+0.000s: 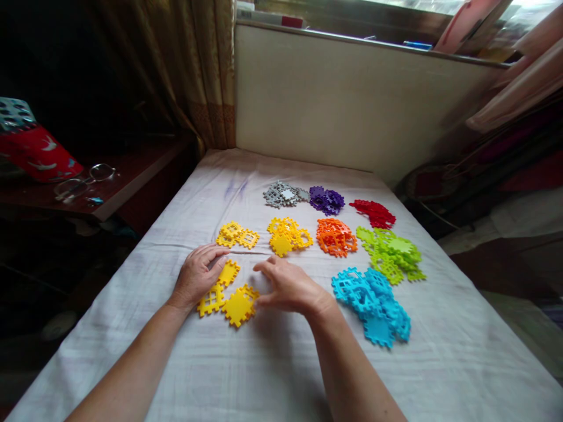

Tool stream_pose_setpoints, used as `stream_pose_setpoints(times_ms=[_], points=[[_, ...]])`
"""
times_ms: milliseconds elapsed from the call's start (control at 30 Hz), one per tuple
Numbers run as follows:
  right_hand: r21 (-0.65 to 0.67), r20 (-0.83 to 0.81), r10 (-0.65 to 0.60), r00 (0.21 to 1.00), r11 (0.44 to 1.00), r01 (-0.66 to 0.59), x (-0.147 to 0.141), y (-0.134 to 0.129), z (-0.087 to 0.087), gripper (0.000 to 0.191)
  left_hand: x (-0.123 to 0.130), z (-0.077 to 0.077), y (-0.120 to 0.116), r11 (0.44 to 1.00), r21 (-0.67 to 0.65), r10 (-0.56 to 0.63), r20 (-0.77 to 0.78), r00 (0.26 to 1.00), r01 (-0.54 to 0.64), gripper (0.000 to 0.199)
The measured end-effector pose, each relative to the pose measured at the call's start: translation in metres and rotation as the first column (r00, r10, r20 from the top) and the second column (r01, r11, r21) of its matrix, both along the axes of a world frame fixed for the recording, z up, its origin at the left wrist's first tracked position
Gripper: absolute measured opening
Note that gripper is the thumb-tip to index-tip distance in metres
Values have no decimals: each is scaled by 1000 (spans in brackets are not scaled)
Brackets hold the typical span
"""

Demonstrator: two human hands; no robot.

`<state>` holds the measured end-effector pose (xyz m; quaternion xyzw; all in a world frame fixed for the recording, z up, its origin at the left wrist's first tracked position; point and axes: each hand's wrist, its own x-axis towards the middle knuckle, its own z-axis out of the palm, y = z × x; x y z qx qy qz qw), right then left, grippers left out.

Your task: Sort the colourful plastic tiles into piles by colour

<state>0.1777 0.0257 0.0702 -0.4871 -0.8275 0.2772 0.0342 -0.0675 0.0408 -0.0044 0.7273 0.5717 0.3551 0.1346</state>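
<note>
Several yellow interlocking plastic tiles with notched edges lie before me on the cloth. My left hand lies over the left side of this group, fingers extended, next to a solid yellow tile and a window-patterned yellow tile. Just right of a larger solid yellow tile is my right hand, its thumb near that tile's edge and its fingers curved apart. Nothing shows within the right hand's grasp. Beyond the hands are a small yellow cluster and a yellow pile.
Piles of orange, blue, lime green, red, purple and grey tiles lie on the white cloth. Glasses and a red container are on a dark side table at left.
</note>
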Motion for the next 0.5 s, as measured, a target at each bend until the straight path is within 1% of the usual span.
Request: stream_pose_setpoints(times_ms=[67, 100, 167, 233, 300, 400, 500], points=[[38, 41, 84, 996, 996, -85, -16, -11, 3, 70, 0, 1, 0, 1000, -8, 22, 33, 999, -22, 30], [60, 75, 103, 992, 992, -108, -24, -16, 3, 69, 0, 2, -1, 999, -15, 37, 52, 998, -36, 31], [95, 139, 113, 984, 987, -127, -35, -20, 1, 59, 0, 2, -1, 998, -32, 64, 80, 995, -62, 31], [120, 149, 87, 985, 987, -106, -41, -19, -3, 46, 0, 2, -2, 996, -45, 83, 96, 992, -79, 31], [143, 116, 38, 993, 988, -54, -40, -14, -9, 40, 0, 1, -2, 994, -52, 99, 115, 988, -94, 32], [163, 58, -29, 998, 986, 19, -35, -5, -15, 39, 1, 0, -2, 991, -59, 126, 151, 980, -118, 32], [161, -5, -65, 998, 985, 65, -32, 0, -20, 39, 1, 0, -2, 990, -73, 133, 155, 979, -123, 32]])
